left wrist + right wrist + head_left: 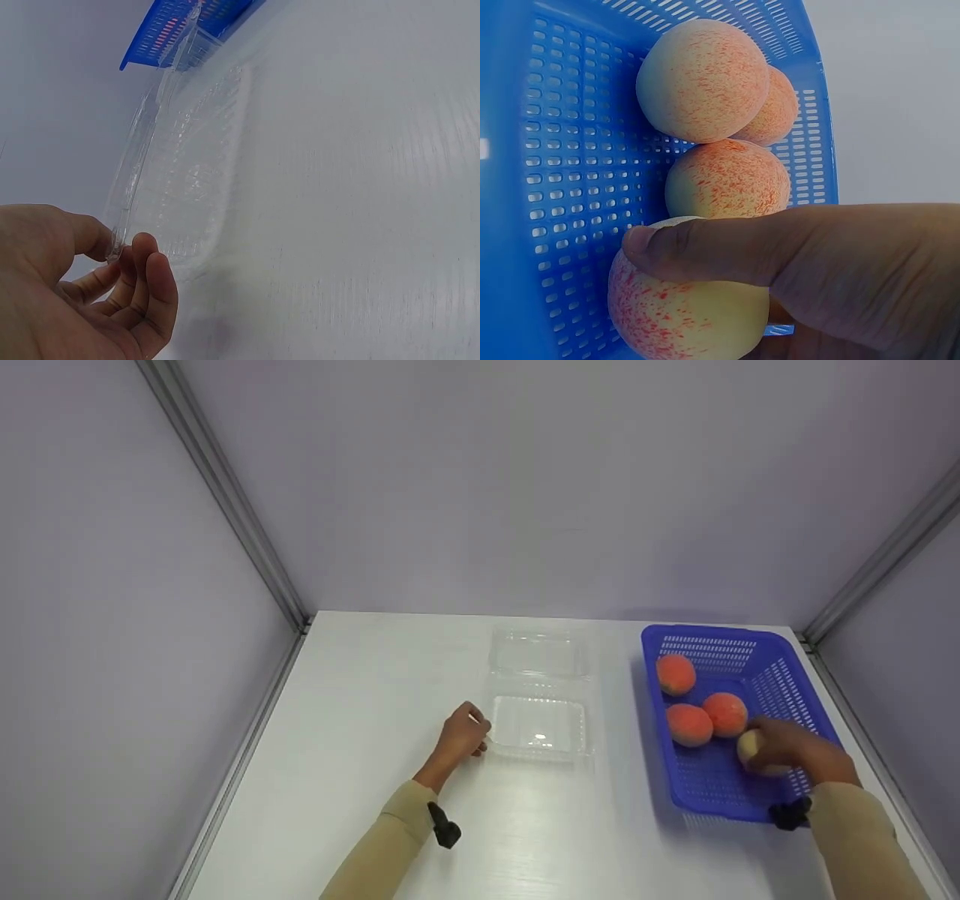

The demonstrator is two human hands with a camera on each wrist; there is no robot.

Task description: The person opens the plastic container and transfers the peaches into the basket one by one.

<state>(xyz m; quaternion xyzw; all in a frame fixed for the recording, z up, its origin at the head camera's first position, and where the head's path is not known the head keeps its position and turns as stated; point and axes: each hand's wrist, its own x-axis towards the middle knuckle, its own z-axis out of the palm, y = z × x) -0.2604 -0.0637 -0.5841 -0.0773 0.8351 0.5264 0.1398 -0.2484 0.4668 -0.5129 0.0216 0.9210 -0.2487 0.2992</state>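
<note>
My left hand (463,733) pinches the left edge of a clear plastic clamshell container (538,725) between thumb and fingers. The container lies open, its lid half (537,652) folded back toward the rear wall. Inside the blue basket (675,787), my right hand (784,746) holds a pale yellow peach with red speckles (690,315), thumb across its top and the other fingers mostly hidden behind it. Beside it in the basket sit an orange-red peach (725,714), a second peach (688,725) and a third peach (676,674) farther back.
A white table (360,697) carries the container in the middle and the basket at the right. Pale walls (480,495) close off the back and both sides, with metal rails (232,502) at the corners. Both sleeves carry a black wrist device (444,826).
</note>
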